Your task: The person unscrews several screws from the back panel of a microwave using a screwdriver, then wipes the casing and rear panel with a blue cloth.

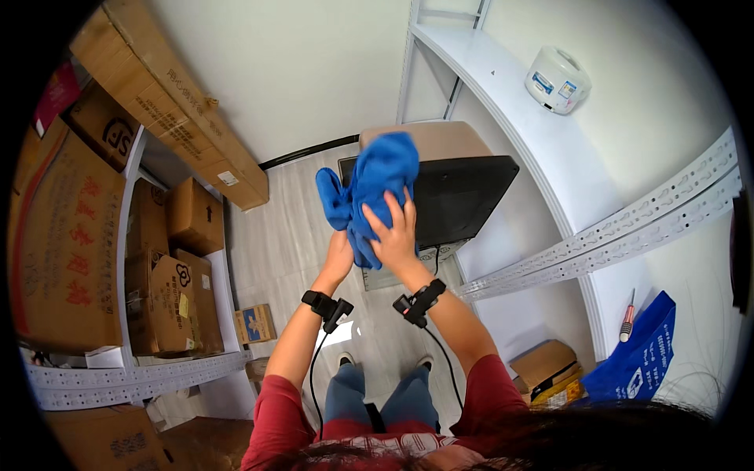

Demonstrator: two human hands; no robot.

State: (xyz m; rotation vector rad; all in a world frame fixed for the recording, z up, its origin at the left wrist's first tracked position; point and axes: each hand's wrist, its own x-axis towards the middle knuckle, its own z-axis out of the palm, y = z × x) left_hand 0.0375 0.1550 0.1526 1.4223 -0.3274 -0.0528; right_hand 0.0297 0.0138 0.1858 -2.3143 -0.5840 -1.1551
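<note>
A bunched blue cloth [381, 177] is held up in front of me, its upper end slightly blurred. My left hand [339, 255] is closed on the cloth's lower left edge, with most of its fingers hidden behind the fabric. On the cloth's right side, my right hand [395, 231] grips the folds, its fingers spread over them. Behind the cloth is a black flat panel [463, 196], partly covered by the fabric, with a dark cable below it. Whether the cloth touches the panel I cannot tell.
A beige padded surface [440, 140] lies beyond the panel. White shelving [503, 86] on the right bears a white appliance [556, 80], a screwdriver [627, 316] and a blue bag [640, 353]. Cardboard boxes [169, 302] fill the left shelves; a tall carton [184, 118] leans nearby.
</note>
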